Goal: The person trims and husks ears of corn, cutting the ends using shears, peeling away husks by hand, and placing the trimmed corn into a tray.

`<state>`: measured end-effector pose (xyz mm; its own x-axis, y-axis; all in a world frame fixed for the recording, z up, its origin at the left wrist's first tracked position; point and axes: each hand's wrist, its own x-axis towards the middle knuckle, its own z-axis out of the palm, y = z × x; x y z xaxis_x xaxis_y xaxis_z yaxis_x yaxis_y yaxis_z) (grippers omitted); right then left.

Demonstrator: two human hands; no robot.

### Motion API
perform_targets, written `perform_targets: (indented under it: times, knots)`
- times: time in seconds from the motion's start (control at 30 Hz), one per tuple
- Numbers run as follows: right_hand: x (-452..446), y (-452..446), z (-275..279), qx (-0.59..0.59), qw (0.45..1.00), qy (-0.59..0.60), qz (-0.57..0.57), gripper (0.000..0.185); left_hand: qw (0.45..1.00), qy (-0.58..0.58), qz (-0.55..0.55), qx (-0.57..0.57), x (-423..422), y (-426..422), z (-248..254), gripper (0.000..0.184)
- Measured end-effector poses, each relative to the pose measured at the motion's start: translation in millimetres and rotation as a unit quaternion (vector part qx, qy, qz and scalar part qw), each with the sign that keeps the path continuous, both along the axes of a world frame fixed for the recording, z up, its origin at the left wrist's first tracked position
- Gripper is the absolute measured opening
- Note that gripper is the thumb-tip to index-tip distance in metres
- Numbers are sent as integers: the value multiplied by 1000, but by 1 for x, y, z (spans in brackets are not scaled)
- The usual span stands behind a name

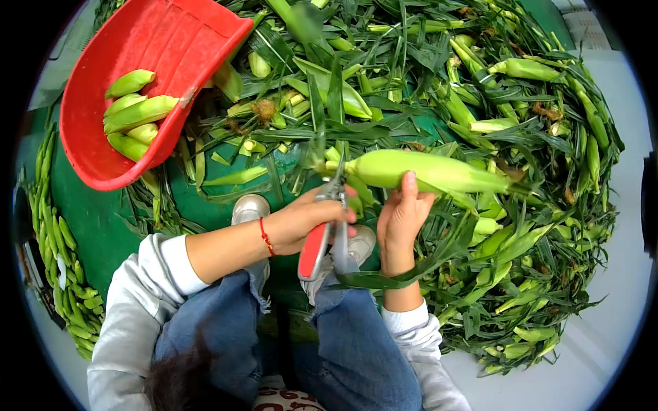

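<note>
My left hand [301,218], with a red string bracelet at the wrist, grips pruning shears [317,248] with red and grey handles. The shears' blades point up and meet the stem end of a green corn ear [425,170]. That ear, still in its husk, lies roughly level in my right hand [404,216], whose thumb rests on its near side and whose other fingers are hidden beneath it. A long dark leaf [411,275] hangs below the ear, across my right wrist.
At the upper left, a red scoop-shaped container [171,41] holds several husked ears. Cut leaves and corn [507,253] pile up ahead and to the right on the green floor [96,226]. More ears [62,274] line the far left. My shoes [251,207] are below my hands.
</note>
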<state>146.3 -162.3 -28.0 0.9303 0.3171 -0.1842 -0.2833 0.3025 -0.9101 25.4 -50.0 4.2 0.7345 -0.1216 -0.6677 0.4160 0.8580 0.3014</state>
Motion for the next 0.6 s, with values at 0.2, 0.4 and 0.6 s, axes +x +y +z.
perform_targets:
  times: [0.2, 0.4, 0.6]
  knots:
    - [23, -23, -1, -82, 990, -30, 108, 72, 878, -90, -229, 411, -15, 28, -12, 59]
    - [19, -39, 7, -457, 768, -277, 353, 79, 700, -218, -330, 595, 19, 63, 2, 87]
    - [33, -40, -5, -417, 723, -398, 381, 70, 655, -195, -275, 677, 12, 63, -21, 50]
